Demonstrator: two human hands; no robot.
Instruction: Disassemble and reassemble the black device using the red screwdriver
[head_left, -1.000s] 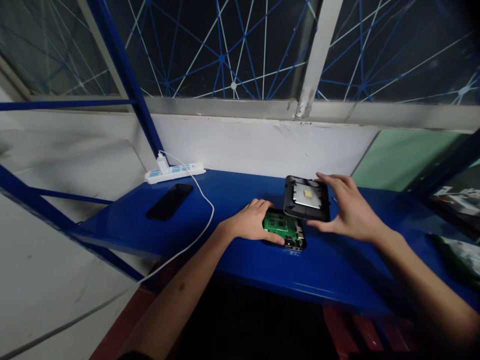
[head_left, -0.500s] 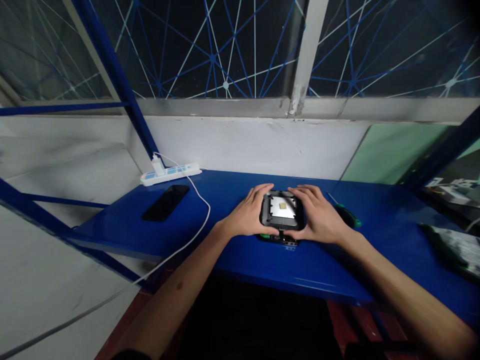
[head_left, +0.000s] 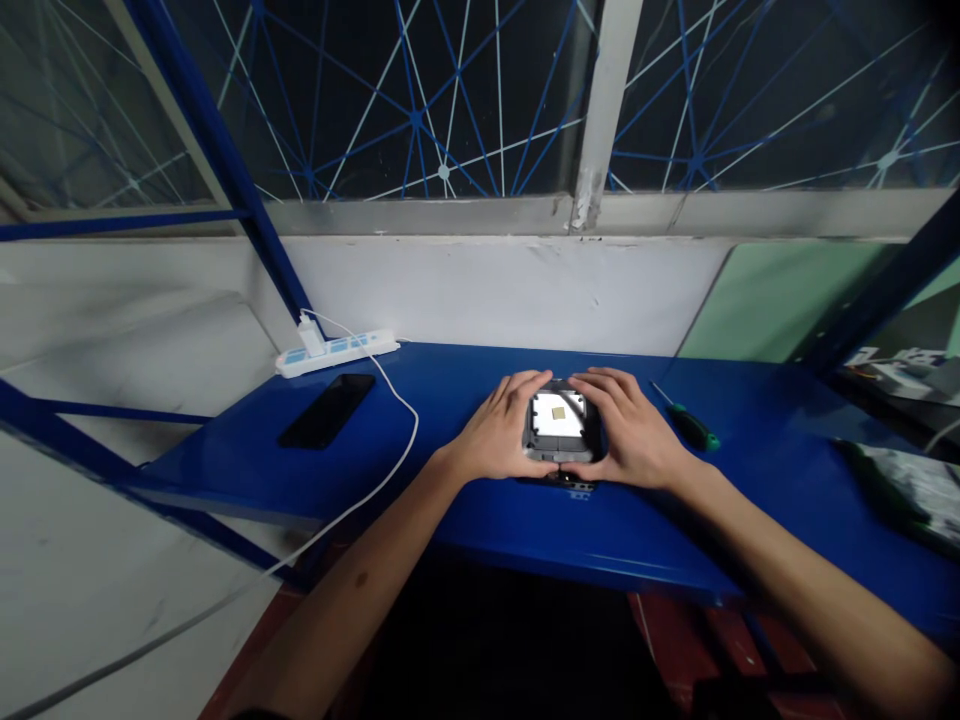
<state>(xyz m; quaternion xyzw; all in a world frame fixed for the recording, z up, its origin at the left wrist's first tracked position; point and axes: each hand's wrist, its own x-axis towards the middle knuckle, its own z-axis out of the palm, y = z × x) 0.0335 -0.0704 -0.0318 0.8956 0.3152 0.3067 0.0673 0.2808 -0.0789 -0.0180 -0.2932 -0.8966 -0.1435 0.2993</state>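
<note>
Between my hands, on the blue table, is a black square device housing (head_left: 559, 444) with a bright metal plate (head_left: 570, 412) and a small tan square pad on top. My left hand (head_left: 504, 428) is curled round its left side, thumb at the near edge and fingers at the far edge. My right hand (head_left: 631, 430) grips the right side the same way, and the two thumbs nearly meet at the front. A dark lower part with small connectors (head_left: 579, 486) shows just below the thumbs. Most of the sides are hidden by my palms.
A green-handled screwdriver (head_left: 694, 428) lies right of my right hand. Left are a black phone (head_left: 328, 410), a white cable (head_left: 405, 455) and a power strip (head_left: 341, 350). A clear bag with dark green edging (head_left: 904, 495) sits at the far right of the blue table (head_left: 517, 540).
My hands have closed slightly over the housing, and its upper part sits lower on the base. The green board edge seen by my left thumb is now covered. The view has shifted slightly.
</note>
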